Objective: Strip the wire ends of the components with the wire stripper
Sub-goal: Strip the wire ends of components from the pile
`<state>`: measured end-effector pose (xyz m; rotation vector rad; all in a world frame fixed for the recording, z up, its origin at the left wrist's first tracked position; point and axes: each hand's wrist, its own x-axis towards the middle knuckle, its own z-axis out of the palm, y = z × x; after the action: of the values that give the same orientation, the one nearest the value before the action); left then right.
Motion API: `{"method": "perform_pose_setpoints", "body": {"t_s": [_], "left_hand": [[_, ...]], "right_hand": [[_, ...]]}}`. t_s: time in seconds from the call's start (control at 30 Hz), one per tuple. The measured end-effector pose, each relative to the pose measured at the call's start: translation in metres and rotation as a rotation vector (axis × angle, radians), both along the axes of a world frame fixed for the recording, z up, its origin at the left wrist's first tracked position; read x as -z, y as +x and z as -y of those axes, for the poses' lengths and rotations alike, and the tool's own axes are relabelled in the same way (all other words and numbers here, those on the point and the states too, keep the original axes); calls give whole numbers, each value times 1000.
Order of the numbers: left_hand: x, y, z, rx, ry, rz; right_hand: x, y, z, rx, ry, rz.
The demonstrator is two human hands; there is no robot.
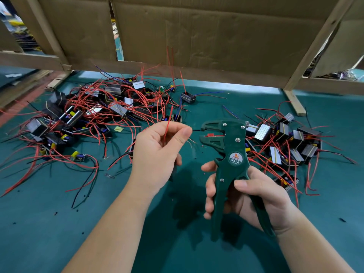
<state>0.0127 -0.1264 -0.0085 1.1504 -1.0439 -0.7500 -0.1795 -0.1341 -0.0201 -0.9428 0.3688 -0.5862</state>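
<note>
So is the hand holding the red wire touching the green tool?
Apart. The head view shows teal mat between the left hand, which pinches the red wire, and the wire stripper.

wire stripper (234, 154): dark green, red insert between the jaws, round label with orange emblem and white lettering | wires (167, 131): mostly red, a few black or blue | components (116, 109): black, silvery faces, thin yellow bands | mat (59, 233): teal, dark specks | cardboard (197, 32): brown | wooden frame (315, 42): pale tan
</note>
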Motion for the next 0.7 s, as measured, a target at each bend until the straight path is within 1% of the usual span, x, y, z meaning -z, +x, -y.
{"method": "perform_pose_setpoints", "body": {"t_s": [0.13,0.37,0.7], "left_hand": [[-2,-1,-1,3,-24,-39],[0,-8,-4,14,-5,69],[0,-11,-4,10,12,61]], "right_hand": [[0,0,0,17,6,0],[1,0,-1,16,-6,9],[2,0,-3,61,-25,-52]]}}
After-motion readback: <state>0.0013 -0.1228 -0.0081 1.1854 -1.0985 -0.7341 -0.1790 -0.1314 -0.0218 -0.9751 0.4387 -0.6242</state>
